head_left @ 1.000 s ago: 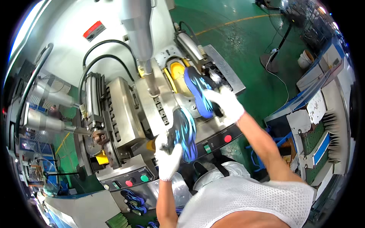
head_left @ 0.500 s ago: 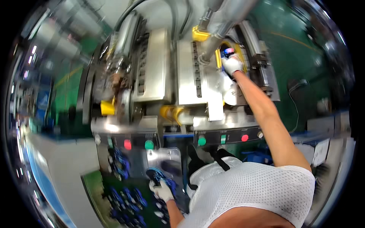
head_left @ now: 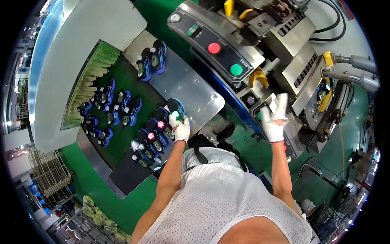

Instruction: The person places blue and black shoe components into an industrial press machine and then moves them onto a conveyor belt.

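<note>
A black and blue sports shoe lies at the metal plate's edge, with a shiny green piece in its opening. My left hand, in a white glove, has its fingers closed on the heel end of this shoe. My right hand, also gloved, is raised beside the machine's control panel with fingers spread and nothing in it. In the press at the right, another dark shoe sits between yellow pads. Several similar shoes stand in a row left of my left hand, some with red or white pieces in their openings.
A metal plate borders the dark conveyor, which carries more shoes. Green strip curtains hang at the white tunnel housing. The near control panel has red and green buttons. Jointed metal arms reach into the press.
My view has swung left toward the conveyor. My right hand has drawn back from the shoe in the press and opened. The left hand remains at a shoe by the plate.
</note>
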`<action>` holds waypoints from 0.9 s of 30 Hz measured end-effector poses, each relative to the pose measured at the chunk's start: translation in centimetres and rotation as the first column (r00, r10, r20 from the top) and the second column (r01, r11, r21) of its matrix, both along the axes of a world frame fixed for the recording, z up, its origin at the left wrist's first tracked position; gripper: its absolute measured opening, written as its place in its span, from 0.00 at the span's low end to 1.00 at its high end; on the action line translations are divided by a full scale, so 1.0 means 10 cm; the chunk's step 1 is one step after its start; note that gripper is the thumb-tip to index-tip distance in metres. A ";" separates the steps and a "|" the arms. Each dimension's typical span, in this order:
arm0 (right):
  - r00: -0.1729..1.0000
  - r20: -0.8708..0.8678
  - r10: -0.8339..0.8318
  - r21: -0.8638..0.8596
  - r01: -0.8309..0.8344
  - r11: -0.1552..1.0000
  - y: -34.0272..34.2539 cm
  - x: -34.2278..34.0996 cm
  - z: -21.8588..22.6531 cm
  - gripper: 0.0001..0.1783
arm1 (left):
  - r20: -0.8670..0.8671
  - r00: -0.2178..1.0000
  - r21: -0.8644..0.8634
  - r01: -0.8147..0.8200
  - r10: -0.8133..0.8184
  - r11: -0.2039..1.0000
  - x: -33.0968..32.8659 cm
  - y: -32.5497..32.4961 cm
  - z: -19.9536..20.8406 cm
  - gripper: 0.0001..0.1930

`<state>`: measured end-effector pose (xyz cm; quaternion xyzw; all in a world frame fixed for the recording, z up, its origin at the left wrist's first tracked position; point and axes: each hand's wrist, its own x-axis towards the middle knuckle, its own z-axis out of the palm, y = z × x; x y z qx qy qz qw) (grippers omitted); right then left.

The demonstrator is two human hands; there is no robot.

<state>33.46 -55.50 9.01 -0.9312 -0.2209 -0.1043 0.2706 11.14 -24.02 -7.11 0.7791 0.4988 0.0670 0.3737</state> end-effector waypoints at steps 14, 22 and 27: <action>0.676 -0.637 0.371 0.083 -0.418 0.904 2.49 -1.46 -1.22 0.54 | 0.076 0.997 -0.116 0.042 -0.033 0.992 -0.52 0.53 0.17 0.46; 0.582 -0.788 -0.201 -0.185 0.088 0.979 3.09 -1.56 -1.37 0.43 | 0.313 0.930 -0.440 -0.037 0.192 0.897 -0.59 0.94 -0.25 0.35; 0.302 -0.921 -0.248 -0.089 0.456 0.886 2.29 -1.44 -0.94 0.44 | 0.106 0.931 -0.362 0.363 -0.349 0.859 -0.07 0.94 0.40 0.40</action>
